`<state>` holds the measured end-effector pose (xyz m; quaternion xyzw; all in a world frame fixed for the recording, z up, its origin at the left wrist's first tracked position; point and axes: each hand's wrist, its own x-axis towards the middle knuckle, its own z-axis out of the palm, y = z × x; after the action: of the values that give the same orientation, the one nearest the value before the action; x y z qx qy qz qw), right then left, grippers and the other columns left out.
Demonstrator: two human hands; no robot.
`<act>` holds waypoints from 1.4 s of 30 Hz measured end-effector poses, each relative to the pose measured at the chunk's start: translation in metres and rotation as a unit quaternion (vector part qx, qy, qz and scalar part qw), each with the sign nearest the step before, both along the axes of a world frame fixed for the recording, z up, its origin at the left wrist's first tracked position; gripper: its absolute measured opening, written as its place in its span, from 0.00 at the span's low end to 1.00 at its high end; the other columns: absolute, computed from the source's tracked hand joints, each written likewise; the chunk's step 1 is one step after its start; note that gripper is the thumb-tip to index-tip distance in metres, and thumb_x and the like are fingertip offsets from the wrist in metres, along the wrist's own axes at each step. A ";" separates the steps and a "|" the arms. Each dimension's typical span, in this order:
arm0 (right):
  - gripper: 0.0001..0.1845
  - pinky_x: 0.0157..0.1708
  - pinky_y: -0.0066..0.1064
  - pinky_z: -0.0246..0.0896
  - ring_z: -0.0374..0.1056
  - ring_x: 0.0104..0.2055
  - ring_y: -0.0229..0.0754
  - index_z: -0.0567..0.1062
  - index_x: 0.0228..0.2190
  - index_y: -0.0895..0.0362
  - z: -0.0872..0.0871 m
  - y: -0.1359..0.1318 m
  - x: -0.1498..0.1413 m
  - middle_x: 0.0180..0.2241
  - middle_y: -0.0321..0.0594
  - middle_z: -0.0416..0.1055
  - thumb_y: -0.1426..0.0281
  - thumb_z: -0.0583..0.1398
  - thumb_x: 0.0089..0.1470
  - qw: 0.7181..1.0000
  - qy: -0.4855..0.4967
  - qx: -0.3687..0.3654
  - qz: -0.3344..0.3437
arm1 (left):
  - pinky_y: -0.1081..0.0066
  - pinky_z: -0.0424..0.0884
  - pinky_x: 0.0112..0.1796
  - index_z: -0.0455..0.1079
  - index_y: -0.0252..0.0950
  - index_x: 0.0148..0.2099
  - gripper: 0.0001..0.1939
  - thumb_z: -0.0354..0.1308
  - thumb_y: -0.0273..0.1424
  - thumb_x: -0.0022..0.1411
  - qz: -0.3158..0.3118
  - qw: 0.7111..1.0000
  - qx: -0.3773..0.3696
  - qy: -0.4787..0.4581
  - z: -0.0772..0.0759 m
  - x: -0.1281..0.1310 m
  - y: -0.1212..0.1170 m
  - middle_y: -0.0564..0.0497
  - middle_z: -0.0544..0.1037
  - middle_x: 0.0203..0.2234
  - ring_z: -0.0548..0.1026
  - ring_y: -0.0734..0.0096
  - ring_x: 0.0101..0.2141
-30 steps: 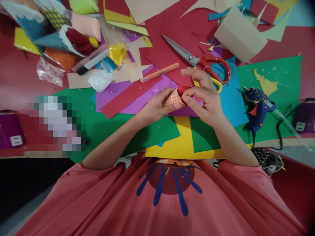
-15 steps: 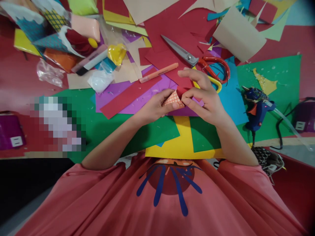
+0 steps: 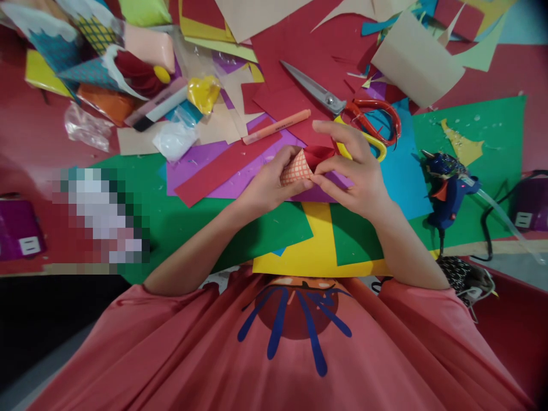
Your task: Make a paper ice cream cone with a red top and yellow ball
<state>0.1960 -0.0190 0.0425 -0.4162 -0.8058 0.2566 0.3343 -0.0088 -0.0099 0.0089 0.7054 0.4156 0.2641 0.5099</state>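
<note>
A small paper cone [image 3: 297, 170] with an orange-red checked pattern is held over the purple paper, its mouth facing right and showing red inside. My left hand [image 3: 270, 181] wraps round it, thumb along the near side. At the cone's open edge, my right hand [image 3: 357, 171] pinches the rim between thumb and index finger, while another finger reaches out above. The cone's tip is hidden in my left palm. Just beyond my hands lie an orange marker [image 3: 276, 127] and open scissors [image 3: 331, 103] with red and yellow handles.
A blue glue gun [image 3: 449, 191] lies on green paper [image 3: 500, 137] at right. A beige paper roll [image 3: 417, 60] sits at the far right. Several blue checked cones [image 3: 92, 74], clay packets and a yellow clay bag [image 3: 204, 95] crowd the far left. Coloured paper sheets and scraps overlap across the table.
The cone has turned slightly in my hands, and more of its red inside shows. My right fingers have shifted a little left along the rim.
</note>
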 end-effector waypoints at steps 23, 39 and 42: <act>0.08 0.64 0.51 0.63 0.66 0.62 0.49 0.74 0.29 0.53 0.001 -0.001 -0.003 0.57 0.37 0.71 0.68 0.58 0.60 0.995 0.062 -0.078 -0.013 | 0.64 0.72 0.49 0.63 0.36 0.56 0.25 0.62 0.43 0.63 0.002 0.988 0.116 0.097 -0.001 -0.002 -0.003 0.46 0.76 0.48 0.76 0.63 0.48; 0.07 0.65 0.52 0.61 0.66 0.63 0.50 0.73 0.29 0.52 -0.007 -0.001 -0.006 0.57 0.37 0.71 0.65 0.62 0.58 0.998 0.050 -0.046 -0.013 | 0.63 0.73 0.47 0.62 0.37 0.53 0.20 0.60 0.40 0.63 0.004 0.990 0.096 0.098 -0.003 -0.002 -0.001 0.45 0.76 0.47 0.76 0.63 0.47; 0.08 0.65 0.52 0.62 0.64 0.64 0.50 0.72 0.29 0.52 -0.008 -0.001 -0.006 0.60 0.37 0.69 0.64 0.62 0.59 0.998 0.044 -0.035 -0.004 | 0.64 0.73 0.45 0.61 0.39 0.54 0.23 0.62 0.41 0.61 0.015 0.994 0.072 0.080 -0.006 -0.001 -0.002 0.47 0.75 0.46 0.76 0.65 0.45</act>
<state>0.1899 -0.0201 0.0345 -0.4191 -0.7791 0.3012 0.3559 -0.0096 -0.0122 0.0031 0.7528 0.4456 0.2432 0.4189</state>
